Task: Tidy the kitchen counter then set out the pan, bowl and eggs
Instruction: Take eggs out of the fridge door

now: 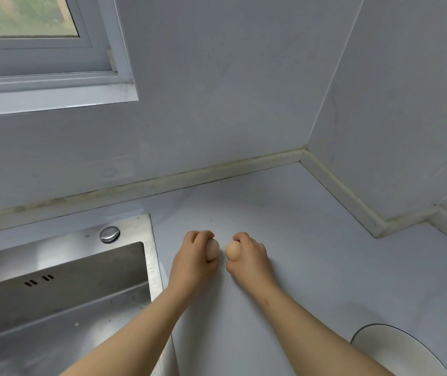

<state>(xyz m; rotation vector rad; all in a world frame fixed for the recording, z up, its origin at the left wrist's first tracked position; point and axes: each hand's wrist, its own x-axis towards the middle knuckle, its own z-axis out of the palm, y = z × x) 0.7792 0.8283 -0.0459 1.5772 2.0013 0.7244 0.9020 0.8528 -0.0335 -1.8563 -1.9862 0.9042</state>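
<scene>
Both hands sit low on the grey table, just right of the steel sink (146, 256). The left hand (193, 260) has its fingers (203, 235) curled over a pale brown egg (212, 249), thumb beneath. The right hand (249, 257) grips a second egg (232, 250) the same way. The two eggs lie just beside each other, a narrow gap between. A white bowl (379, 346) stands near the right forearm at the frame's lower right

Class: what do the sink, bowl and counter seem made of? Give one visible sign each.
Sink: likely brushed stainless steel; grey metallic sheen, blurred reflections. Bowl: probably glazed ceramic, possibly plastic; smooth glossy white. Counter: pale matte slab, perhaps stone or composite; uncertain.
</scene>
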